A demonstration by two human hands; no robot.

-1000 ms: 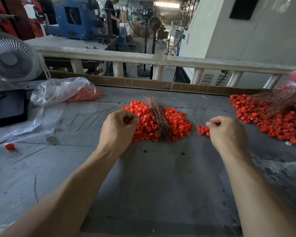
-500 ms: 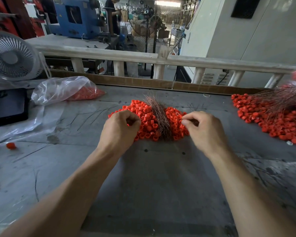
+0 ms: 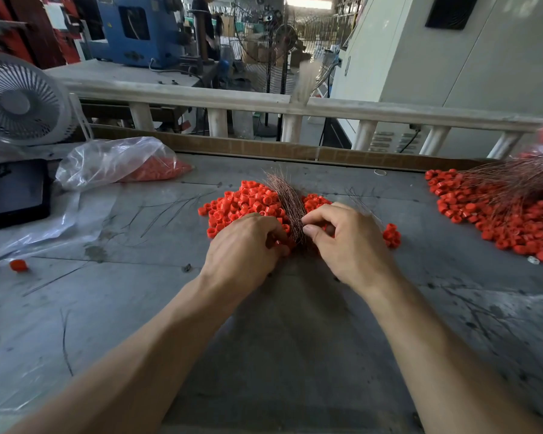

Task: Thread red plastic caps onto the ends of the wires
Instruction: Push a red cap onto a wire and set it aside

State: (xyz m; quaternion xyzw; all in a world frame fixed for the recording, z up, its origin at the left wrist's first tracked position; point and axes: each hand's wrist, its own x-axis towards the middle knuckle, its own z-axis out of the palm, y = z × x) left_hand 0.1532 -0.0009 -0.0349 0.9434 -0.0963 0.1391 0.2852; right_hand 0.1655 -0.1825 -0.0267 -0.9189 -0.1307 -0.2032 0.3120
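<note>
A heap of loose red plastic caps (image 3: 245,202) lies at the middle of the grey table (image 3: 264,339). A bundle of thin copper wires (image 3: 287,200) lies across the heap, its near end between my hands. My left hand (image 3: 245,249) has its fingers curled on red caps at the heap's near edge. My right hand (image 3: 345,239) pinches the near end of the wire bundle with thumb and forefinger. Two or three caps (image 3: 392,234) sit apart just right of that hand.
A pile of caps with wires threaded in them (image 3: 502,211) fills the right side. At the left are a plastic bag of caps (image 3: 123,162), a black phone (image 3: 16,192), a small fan (image 3: 16,101) and one stray cap (image 3: 19,265). A railing (image 3: 295,103) borders the far edge.
My right hand has moved left from the few separate caps to the near end of the wire bundle. My left hand has shifted right and nearer along the heap.
</note>
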